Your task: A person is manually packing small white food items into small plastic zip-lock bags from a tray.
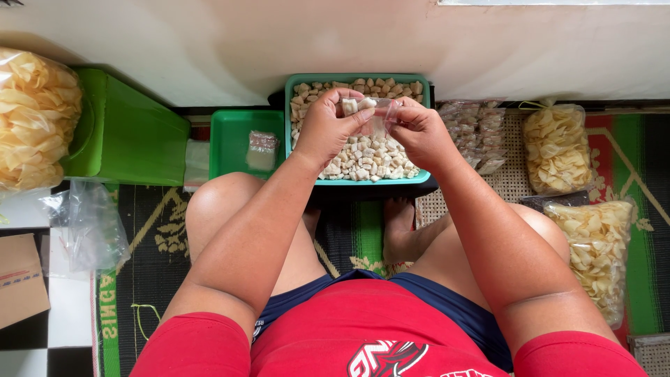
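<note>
Above the teal tray (301, 84) of pale, cube-shaped snack pieces (363, 157), both hands hold a small clear plastic bag (380, 115), thin and crinkled. The left hand (324, 129) pinches a few pieces at its mouth; the right hand (419, 132) pinches the bag's edge.

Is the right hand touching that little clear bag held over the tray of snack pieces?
Touching. The head view shows the right hand pinching the edge of the small clear bag.
</note>
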